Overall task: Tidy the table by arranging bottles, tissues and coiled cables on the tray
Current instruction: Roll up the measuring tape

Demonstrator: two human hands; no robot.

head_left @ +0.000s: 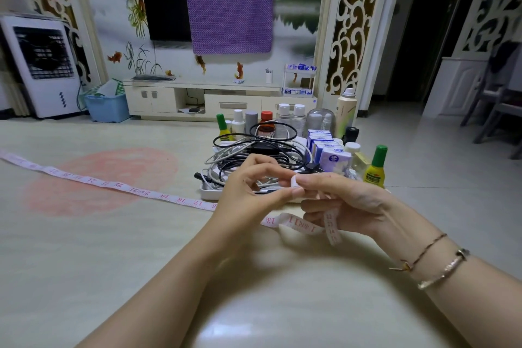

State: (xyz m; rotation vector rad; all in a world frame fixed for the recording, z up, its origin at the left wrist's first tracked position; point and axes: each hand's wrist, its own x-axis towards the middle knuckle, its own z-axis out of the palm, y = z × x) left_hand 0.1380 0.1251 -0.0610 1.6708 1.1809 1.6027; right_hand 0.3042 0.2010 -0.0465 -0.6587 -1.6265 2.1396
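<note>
Hiding the white tray's (207, 192) near rim, the left hand (248, 186) and right hand (347, 200) pinch a tape measure (118, 185) end between fingertips; coiled cables (254, 150), tissue packs (322, 141) and bottles (291, 118) crowd the tray just beyond.

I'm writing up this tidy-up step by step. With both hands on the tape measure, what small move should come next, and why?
Probably keep rolling: the right hand and left hand pinch the tape measure at its end, while most of it trails flat across the table, uncoiled.
</note>
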